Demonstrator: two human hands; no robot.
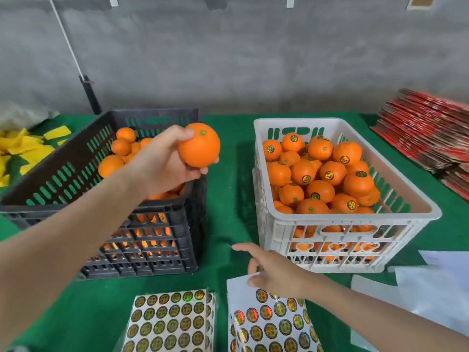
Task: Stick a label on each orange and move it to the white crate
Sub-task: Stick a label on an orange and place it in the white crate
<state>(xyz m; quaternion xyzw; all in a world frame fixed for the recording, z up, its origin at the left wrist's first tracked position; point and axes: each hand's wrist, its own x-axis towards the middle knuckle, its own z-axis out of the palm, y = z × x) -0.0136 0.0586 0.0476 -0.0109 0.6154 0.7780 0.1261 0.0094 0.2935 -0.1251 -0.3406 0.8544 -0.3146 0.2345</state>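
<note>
My left hand [162, 161] holds one unlabelled orange [199, 146] above the right end of the black crate [142, 250], which holds several plain oranges. My right hand [274, 273] rests on the top edge of a label sheet [269, 321], fingers spread, index finger stretched out to the left; whether a label sticks to a fingertip I cannot tell. A second stack of round holographic labels [170, 323] lies to its left. The white crate [355, 240] at the right is piled with several labelled oranges.
Green cloth [228, 199] covers the table. Yellow paper scraps [22, 148] lie at the far left, a stack of red flat cartons [429, 133] at the far right, and white backing sheets [431, 283] near the right front. A grey wall stands behind.
</note>
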